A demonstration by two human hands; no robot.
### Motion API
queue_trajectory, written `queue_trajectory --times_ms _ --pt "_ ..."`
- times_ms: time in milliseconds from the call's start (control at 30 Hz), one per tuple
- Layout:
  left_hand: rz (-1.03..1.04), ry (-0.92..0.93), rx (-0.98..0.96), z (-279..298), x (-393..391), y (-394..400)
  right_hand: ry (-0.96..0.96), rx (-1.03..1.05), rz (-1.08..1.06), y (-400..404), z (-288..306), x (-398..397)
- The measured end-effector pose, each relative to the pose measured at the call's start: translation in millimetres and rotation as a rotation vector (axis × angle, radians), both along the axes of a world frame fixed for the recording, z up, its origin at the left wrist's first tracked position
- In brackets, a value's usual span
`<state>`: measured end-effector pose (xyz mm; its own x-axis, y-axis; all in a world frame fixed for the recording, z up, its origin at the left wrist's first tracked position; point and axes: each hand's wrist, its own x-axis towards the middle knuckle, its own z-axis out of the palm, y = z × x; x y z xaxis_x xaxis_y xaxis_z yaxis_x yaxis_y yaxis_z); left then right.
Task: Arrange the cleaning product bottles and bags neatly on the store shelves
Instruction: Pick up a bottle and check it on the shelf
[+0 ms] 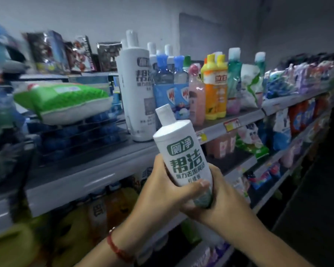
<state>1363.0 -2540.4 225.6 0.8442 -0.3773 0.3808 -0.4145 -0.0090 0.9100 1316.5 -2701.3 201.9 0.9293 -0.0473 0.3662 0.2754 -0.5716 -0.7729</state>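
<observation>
I've got a white bottle (181,153) held in both hands, out in front of the shelf, not resting on anything. Left hand (168,191) wraps the lower body from the left, thumb lying across the front under the label. Right hand (216,197) cups the base from the right and below, fingers curled round it. Both are grasping; nothing is released.

Long axis runs near-upright, tipped so the cap (165,114) leans up and left, toward the shelf. Label faces me.

The key relation: the matching tall white bottles (138,93) stand upright on the top shelf (233,122), up and slightly left of the hands, farther from me. My bottle's cap already overlaps the foot of the front one in view; real depth gap I can't tell. Blue refill packs (171,95) sit just right of that row, and a wire basket (81,137) with a green bag (66,101) on it lies to the left.

My judgement: the next move is up and forward, straightening the bottle to vertical. The left hand is on the near side to that row.
</observation>
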Motion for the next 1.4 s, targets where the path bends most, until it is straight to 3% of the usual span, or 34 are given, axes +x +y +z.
queue_trajectory --times_ms 200,300,467,533,733,800,1033,1167,1267,1400 --pt "0.142 -0.139 0.218 45 21 -24 -0.007 0.098 0.121 -39 35 43" --pt "0.284 -0.329 0.441 81 29 -34 0.002 0.184 0.209 -62 47 60" --pt "0.904 -0.780 0.735 139 60 -57 0.027 0.365 0.345 -98 63 81" --pt "1.044 -0.894 0.864 153 80 -67 0.018 0.381 0.376 -110 68 87" --pt "1.245 -0.729 1.331 164 137 -88 -0.033 0.380 0.442 -141 78 98" --pt "1.268 -0.658 1.401 163 149 -89 -0.025 0.367 0.472 -148 79 101" --pt "1.204 -0.640 1.289 157 156 -90 0.008 0.353 0.532 -165 76 113" --pt "1.228 -0.885 1.170 145 147 -81 -0.013 0.375 0.541 -166 72 121" --pt "1.139 -1.063 0.993 137 129 -77 -0.061 0.392 0.570 -161 76 126" --pt "1.023 -1.034 0.723 121 103 -76 -0.144 0.399 0.600 -151 87 136"
